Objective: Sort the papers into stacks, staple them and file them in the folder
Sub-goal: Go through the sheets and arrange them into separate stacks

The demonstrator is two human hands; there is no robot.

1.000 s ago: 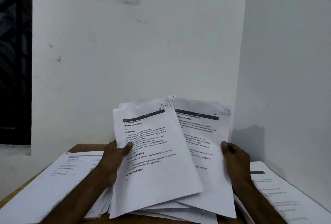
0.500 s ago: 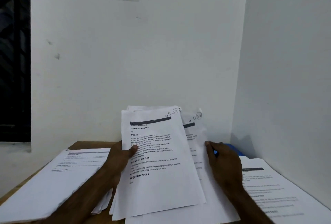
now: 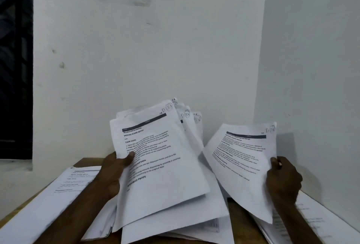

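Note:
My left hand (image 3: 115, 173) grips a fanned bundle of printed papers (image 3: 161, 165) by its left edge, thumb on the top page, holding it up tilted toward me. Its top sheet reads "INITIAL SCENE SETUP" and "TASK GOAL", with a handwritten mark at the upper right corner. My right hand (image 3: 282, 177) pinches a single printed sheet (image 3: 241, 158) at its right edge, held apart from the bundle on the right side. No stapler or folder shows in the head view.
A stack of printed pages (image 3: 48, 204) lies flat on the wooden table (image 3: 85, 161) at the left. Another stack of pages (image 3: 315, 222) lies at the right under my right forearm. White walls meet in a corner close behind; a dark window is at far left.
My right hand has pulled one sheet out of the bundle and carried it to the right. The bundle in my left hand rose a little; the blue object behind it is now hidden.

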